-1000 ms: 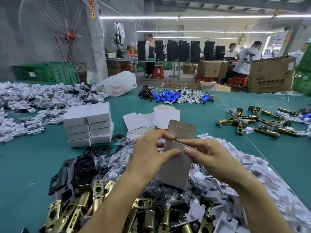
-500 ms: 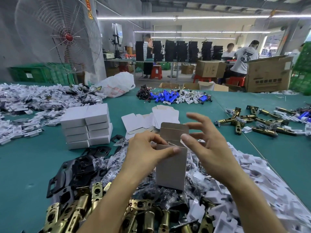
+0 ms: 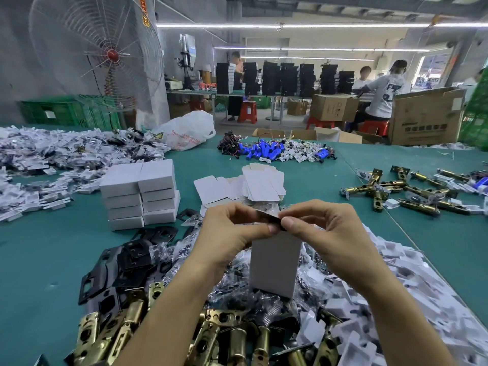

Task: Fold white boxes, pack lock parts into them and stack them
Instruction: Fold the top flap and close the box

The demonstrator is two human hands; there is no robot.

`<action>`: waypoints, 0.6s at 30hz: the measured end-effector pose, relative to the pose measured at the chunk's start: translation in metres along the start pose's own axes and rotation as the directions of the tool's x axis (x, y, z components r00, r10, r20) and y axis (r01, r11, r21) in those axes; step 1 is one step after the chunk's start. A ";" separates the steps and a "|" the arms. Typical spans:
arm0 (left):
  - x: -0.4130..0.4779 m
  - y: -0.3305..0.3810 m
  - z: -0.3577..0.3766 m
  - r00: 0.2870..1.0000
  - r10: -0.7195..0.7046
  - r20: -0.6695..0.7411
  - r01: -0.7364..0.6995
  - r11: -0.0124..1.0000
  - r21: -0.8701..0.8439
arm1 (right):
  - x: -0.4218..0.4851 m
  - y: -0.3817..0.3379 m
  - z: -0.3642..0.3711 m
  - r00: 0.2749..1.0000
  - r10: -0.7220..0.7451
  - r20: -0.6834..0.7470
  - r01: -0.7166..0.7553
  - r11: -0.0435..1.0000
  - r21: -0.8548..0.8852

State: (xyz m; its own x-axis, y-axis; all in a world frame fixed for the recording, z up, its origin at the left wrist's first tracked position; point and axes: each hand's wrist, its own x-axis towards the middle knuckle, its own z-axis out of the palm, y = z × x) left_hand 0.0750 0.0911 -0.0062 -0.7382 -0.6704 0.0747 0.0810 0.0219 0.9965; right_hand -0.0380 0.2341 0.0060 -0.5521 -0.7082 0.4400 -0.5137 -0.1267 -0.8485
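Observation:
A small white box (image 3: 274, 262) stands upright in mid-air over the parts heap. My left hand (image 3: 232, 233) grips its upper left side, thumb on the front. My right hand (image 3: 324, 228) pinches the top flap, which is folded down over the opening. Behind the hands lie flat white box blanks (image 3: 261, 186). A stack of folded white boxes (image 3: 140, 196) stands at the left. Brass latch bolts (image 3: 126, 328) and black strike plates (image 3: 124, 262) lie in front of me, with bagged small parts (image 3: 237, 294) under the box.
White plastic inserts (image 3: 390, 281) are heaped at the right, more bagged parts (image 3: 52, 159) at the far left. Brass latches (image 3: 406, 191) lie at the right, blue batteries (image 3: 264, 150) and a plastic bag (image 3: 187, 133) at the back. People work beyond the green table (image 3: 39, 254).
The raised top flap has been folded down over the box. My right hand went from spread fingers above the flap to pinching it at the box top. The box rose slightly.

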 end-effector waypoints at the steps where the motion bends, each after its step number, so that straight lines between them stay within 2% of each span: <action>1: 0.001 -0.001 -0.001 1.000 0.000 -0.018 0.000 1.000 0.002 | 0.000 0.000 -0.001 1.000 0.009 0.000 -0.009 1.000 -0.025; 6: 0.000 -0.002 -0.002 1.000 0.020 -0.019 -0.020 1.000 0.023 | -0.001 0.002 0.000 0.998 0.050 -0.029 -0.052 0.996 -0.073; 10: -0.001 0.001 -0.002 1.000 0.028 0.006 -0.028 0.999 -0.016 | 0.000 0.003 0.000 0.995 -0.009 -0.102 0.001 0.996 -0.087; 18: 0.000 0.001 -0.001 0.999 0.039 0.022 -0.039 0.999 -0.012 | -0.001 -0.001 -0.003 0.993 0.011 -0.115 -0.033 0.980 -0.197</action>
State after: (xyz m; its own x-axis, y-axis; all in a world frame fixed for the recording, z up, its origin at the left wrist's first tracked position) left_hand 0.0763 0.0904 -0.0056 -0.7493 -0.6523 0.1144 0.1176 0.0389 0.9923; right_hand -0.0384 0.2370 0.0075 -0.6296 -0.6247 0.4619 -0.6146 0.0367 -0.7880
